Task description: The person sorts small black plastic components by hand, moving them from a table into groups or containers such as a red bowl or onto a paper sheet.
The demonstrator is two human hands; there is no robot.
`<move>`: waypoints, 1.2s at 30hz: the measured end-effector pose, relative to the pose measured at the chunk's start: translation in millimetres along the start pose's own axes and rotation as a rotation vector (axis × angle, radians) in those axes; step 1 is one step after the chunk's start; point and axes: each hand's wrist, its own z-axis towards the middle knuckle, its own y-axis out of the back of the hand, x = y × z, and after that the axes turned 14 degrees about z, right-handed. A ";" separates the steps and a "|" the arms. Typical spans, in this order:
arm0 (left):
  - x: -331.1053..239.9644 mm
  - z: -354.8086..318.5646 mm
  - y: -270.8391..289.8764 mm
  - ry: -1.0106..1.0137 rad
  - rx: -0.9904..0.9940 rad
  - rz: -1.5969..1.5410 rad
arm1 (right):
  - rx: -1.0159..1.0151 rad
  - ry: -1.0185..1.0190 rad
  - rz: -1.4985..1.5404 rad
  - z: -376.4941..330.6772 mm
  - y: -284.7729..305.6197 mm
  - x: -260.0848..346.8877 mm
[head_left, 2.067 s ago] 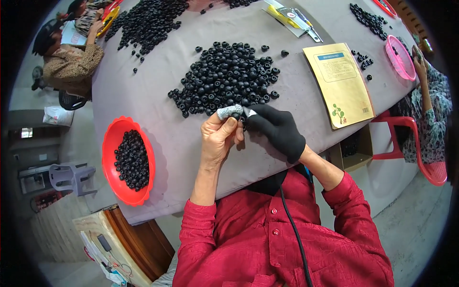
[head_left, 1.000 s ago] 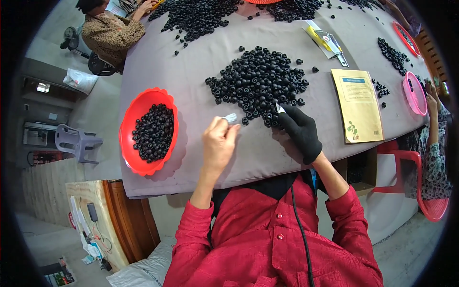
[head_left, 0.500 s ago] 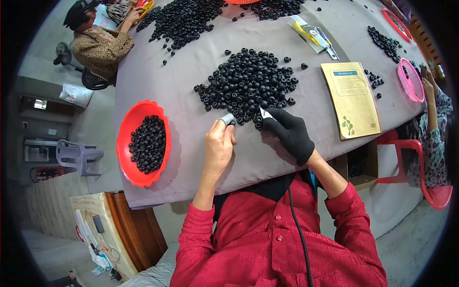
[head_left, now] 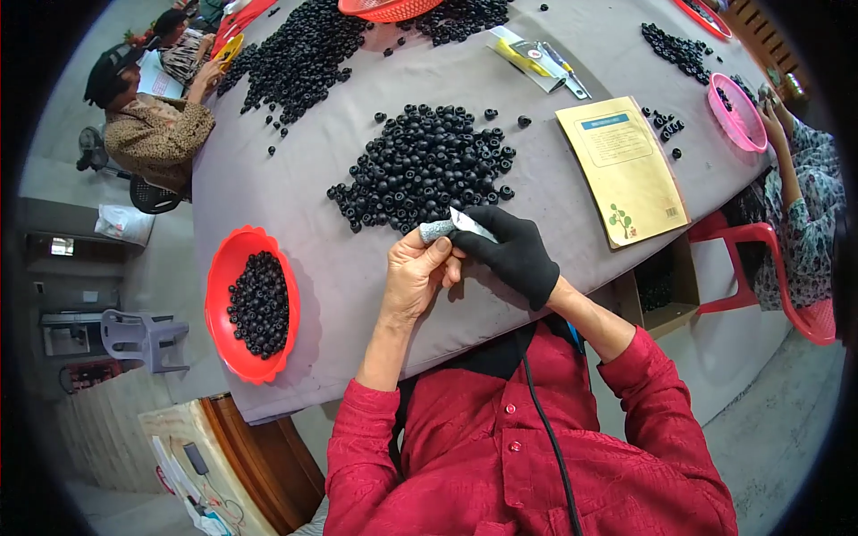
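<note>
— Bare left hand [head_left: 416, 275] and black-gloved right hand [head_left: 511, 255] are meeting at the near edge of the pile of black beads [head_left: 424, 165], aren't they?

— Yes, and the right one is gripping a small blade [head_left: 474, 224], whose tip is pointing up and leftward.

— How is the left one looking?

— Narrow: its thumb and forefinger are pressing close together, and a silvery grey finger cover [head_left: 436, 231] is wrapping the forefinger.

— Is it holding a bead?

— I'm not managing to tell; the fingers are blocking the view.

— Where are the other beads lying?

— That pile is resting on the grey cloth [head_left: 344, 295] just beyond the hands, a few loose ones lying near its far side. More are sitting inside the scalloped red bowl [head_left: 217, 320] on the left.

— And to the right?

— A yellow book [head_left: 626, 183] is lying flat, apart from the pile, with a yellow tool [head_left: 524, 56] resting near its far end. Past the book, a pink basket [head_left: 740, 125] is sitting beside another person [head_left: 809, 179] in a patterned top.
</note>
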 end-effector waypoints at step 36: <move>15.6 11.1 13.7 -0.062 -0.022 -0.186 | 0.152 -0.094 0.019 -0.6 -2.6 4.3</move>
